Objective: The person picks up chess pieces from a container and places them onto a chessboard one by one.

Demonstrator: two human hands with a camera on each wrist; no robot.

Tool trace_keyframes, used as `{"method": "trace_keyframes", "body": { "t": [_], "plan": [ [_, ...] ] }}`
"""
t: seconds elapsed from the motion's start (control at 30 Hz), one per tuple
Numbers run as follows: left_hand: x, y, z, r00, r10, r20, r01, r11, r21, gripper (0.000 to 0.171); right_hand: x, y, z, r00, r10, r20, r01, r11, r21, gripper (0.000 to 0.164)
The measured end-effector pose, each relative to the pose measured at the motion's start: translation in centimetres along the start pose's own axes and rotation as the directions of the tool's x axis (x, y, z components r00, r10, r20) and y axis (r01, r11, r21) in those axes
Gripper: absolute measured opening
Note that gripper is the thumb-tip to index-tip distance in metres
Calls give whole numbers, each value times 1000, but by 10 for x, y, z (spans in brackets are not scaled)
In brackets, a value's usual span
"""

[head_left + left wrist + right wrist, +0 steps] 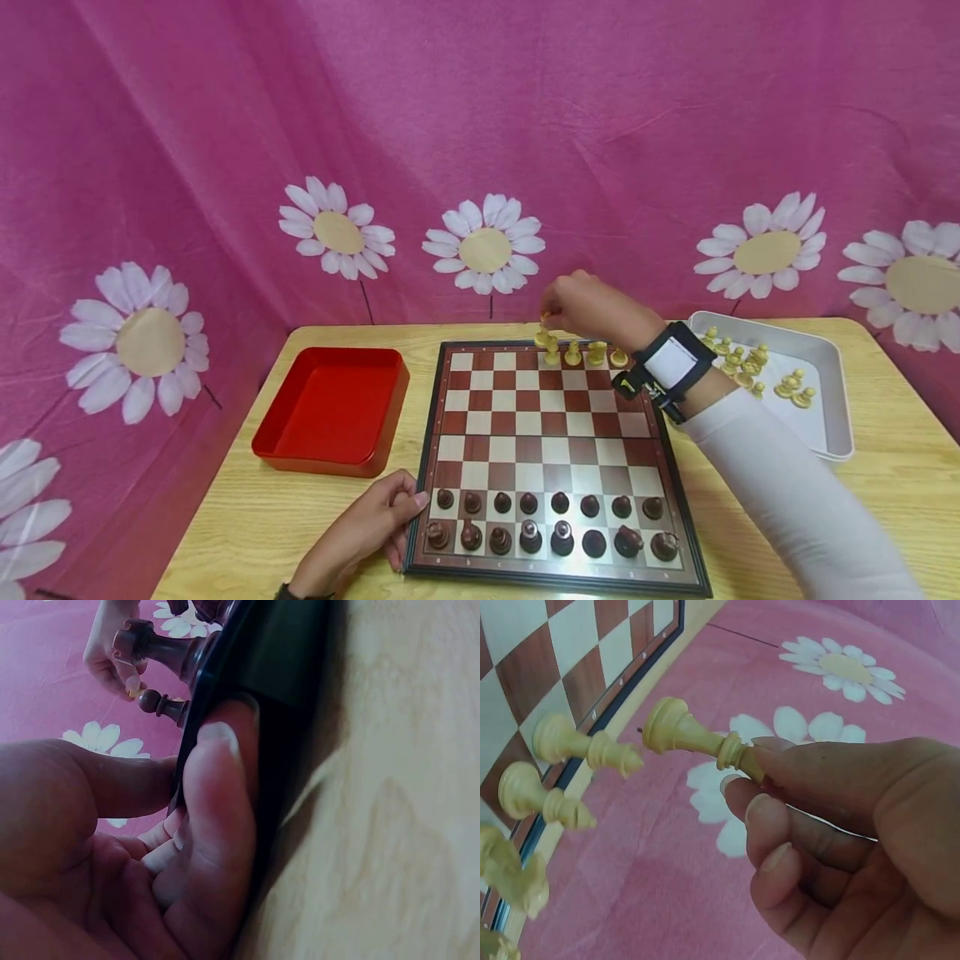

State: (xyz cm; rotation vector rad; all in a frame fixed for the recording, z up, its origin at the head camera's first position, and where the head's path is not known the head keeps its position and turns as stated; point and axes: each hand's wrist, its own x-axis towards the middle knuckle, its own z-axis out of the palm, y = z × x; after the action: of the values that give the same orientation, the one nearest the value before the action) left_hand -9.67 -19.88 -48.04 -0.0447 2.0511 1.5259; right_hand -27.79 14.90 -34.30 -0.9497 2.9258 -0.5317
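Observation:
My right hand [588, 307] pinches a cream chess piece [679, 731] near its top between thumb and fingers, above the board's far edge. Its head is hidden by the fingertips; its round base points at the board in the right wrist view. Close by, several cream pieces stand along the far row, among them a bishop [573, 353] and a knight [596, 353]. My left hand [378, 515] grips the near left edge of the chessboard [517, 425], fingers curled at its rim. Nearest that hand are a dark rook [161, 649] and a dark pawn [165, 706].
Dark pieces such as a pawn [528, 502] stand in the two near rows. A white tray [834, 387] of cream pieces is on the right, partly behind the right forearm. An empty red tray [330, 404] lies left on the wooden table [225, 517]. A flowered pink cloth [420, 125] hangs behind.

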Motion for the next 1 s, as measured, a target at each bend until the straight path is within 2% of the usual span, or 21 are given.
{"method": "trace_keyframes", "body": {
  "t": [0.33,0.6,1.0],
  "plan": [
    [1,0,0,1000,8,-10,-8,1000,12,26,12,-4,19,999,16,41,-18,998,65,17],
    [1,0,0,1000,23,-4,-23,1000,10,25,21,-5,32,996,63,69,-65,998,26,22],
    [-1,2,1,1000,22,-1,-22,1000,8,24,23,-8,45,993,73,95,-74,997,8,18]
  ]
}}
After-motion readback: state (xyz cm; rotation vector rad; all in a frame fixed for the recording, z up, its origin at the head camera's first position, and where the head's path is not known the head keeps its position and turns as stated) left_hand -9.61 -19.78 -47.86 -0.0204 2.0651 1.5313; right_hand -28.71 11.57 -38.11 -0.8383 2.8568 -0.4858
